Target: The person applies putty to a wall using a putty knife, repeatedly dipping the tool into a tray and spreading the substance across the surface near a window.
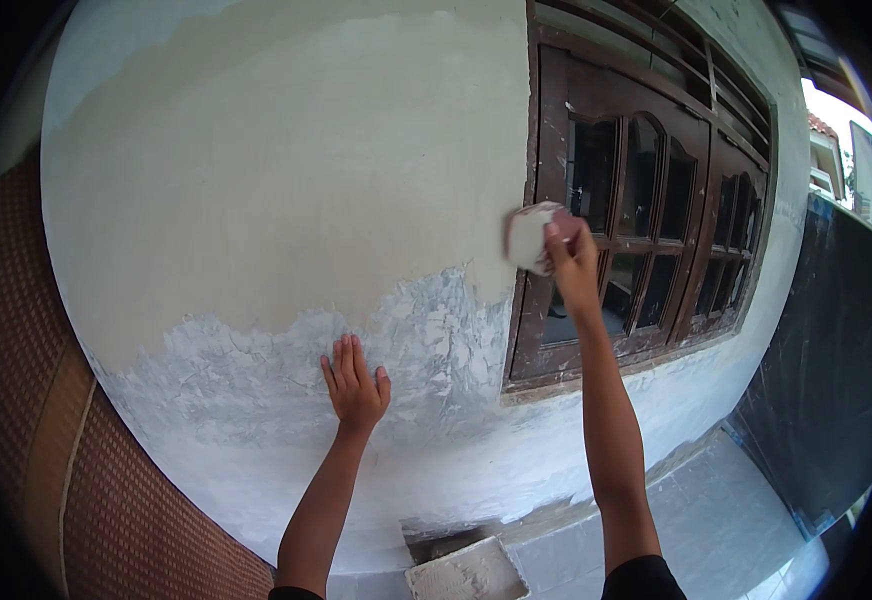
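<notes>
My left hand [356,385] lies flat against the wall [286,200], fingers spread, on a patch of rough, flaking white-grey coating. Raised to the upper right, my right hand [573,262] grips a piece of sandpaper [531,240], reddish brown with a pale, dusty face. It is slightly blurred and overlaps the left edge of the window frame [546,170] in this view. Smooth beige paint covers the wall above the ragged edge of the white patch.
The dark brown wooden window [641,180] has several glass panes and a sill below. On the floor near the wall's foot sits a tray [471,570] smeared with pale material. A brown woven panel [146,520] stands at left, a dark panel [816,350] at right.
</notes>
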A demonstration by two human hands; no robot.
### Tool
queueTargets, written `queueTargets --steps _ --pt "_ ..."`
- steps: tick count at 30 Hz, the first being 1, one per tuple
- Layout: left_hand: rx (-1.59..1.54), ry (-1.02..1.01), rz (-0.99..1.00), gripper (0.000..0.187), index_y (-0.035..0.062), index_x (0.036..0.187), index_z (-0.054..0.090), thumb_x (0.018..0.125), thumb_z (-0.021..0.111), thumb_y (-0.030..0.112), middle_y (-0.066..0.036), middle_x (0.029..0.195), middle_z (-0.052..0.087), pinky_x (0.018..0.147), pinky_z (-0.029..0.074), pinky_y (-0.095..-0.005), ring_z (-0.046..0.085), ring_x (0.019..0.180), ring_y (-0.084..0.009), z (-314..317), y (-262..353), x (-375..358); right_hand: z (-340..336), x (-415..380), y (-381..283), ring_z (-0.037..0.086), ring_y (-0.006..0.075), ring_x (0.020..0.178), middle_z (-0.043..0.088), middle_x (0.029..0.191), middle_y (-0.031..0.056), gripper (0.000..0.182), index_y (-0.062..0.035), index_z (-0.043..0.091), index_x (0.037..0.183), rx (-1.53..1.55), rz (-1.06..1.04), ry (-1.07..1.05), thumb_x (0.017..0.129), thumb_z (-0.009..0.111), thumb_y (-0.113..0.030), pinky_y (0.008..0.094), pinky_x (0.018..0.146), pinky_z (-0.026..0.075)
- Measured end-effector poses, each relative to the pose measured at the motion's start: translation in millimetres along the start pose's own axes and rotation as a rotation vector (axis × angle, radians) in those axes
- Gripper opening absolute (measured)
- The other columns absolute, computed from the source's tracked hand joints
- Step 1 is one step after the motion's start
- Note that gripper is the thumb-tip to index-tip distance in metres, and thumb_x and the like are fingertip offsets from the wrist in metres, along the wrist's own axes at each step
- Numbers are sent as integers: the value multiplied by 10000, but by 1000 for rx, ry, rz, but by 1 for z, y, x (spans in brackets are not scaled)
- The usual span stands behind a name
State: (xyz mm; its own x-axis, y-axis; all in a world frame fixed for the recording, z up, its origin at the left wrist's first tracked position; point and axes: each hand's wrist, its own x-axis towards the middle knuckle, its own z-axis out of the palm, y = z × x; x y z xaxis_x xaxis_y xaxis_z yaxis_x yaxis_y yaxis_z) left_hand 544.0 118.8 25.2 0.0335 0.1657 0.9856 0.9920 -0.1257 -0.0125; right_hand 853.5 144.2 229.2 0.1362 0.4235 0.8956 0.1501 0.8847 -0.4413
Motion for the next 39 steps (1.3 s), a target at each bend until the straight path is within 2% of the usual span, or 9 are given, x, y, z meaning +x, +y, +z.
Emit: queueTargets --steps 6,9,16,19,26,28,31,35,39 --pt "-4 -3 10 605 -58 1406 366 915 461 282 -192 1454 368 1141 179 -536 307 1380 -327 -1 0 0 8 -2 1 620 119 774 670 894 94 286 -13 598 1053 -243 35 -234 926 630 -267 303 639 496" --pt "-1 -5 16 616 -75 1414 330 916 455 265 -213 1456 344 1140 166 -547 294 1379 -350 -1 0 1 -4 11 1 613 118 774 664 904 99 277 -14 584 1080 30 25 108 934 618 -248 295 631 497" --pt "-3 -1 10 599 -57 1407 367 919 451 280 -185 1455 371 1141 183 -538 314 1377 -325 -1 0 1 8 -10 4 595 110 775 638 911 69 264 -20 571 1084 -400 -125 -235 944 605 -241 262 674 494" --pt "-4 15 8 600 -59 1405 369 917 456 280 -189 1453 372 1140 182 -540 317 1375 -327 1 0 1 -9 5 9 599 106 773 635 912 64 260 -26 568 1082 -10 56 99 947 602 -245 252 661 491" --pt "-2 -25 40 643 -87 1425 290 909 464 255 -230 1453 325 1142 152 -556 273 1382 -374 -3 0 0 5 -22 16 608 120 810 635 887 64 283 -20 563 1085 -373 -106 -229 946 609 -262 271 666 501" --pt "-8 -20 34 637 -88 1422 297 909 464 251 -230 1454 323 1141 155 -556 284 1376 -373 -3 0 3 -16 -11 24 607 118 825 637 926 71 296 -11 568 1085 -36 88 94 949 604 -272 284 681 507" --pt "0 -9 34 638 -89 1422 298 908 467 248 -231 1455 321 1140 157 -556 288 1373 -373 0 0 1 -11 -19 4 599 111 816 631 941 67 301 -9 573 1076 194 89 102 952 600 -282 276 673 503" --pt "2 8 8 585 -63 1394 382 919 454 273 -193 1443 383 1134 201 -541 342 1360 -333 -2 2 2 4 -40 19 600 107 800 643 949 62 292 -15 575 1096 -313 24 -285 946 612 -263 259 671 493" --pt "1 -18 30 637 -86 1426 289 908 458 243 -230 1457 319 1143 153 -553 280 1379 -370 -2 0 1 -16 -24 28 613 110 817 648 950 60 277 -21 570 1106 18 130 12 951 604 -247 261 703 499"
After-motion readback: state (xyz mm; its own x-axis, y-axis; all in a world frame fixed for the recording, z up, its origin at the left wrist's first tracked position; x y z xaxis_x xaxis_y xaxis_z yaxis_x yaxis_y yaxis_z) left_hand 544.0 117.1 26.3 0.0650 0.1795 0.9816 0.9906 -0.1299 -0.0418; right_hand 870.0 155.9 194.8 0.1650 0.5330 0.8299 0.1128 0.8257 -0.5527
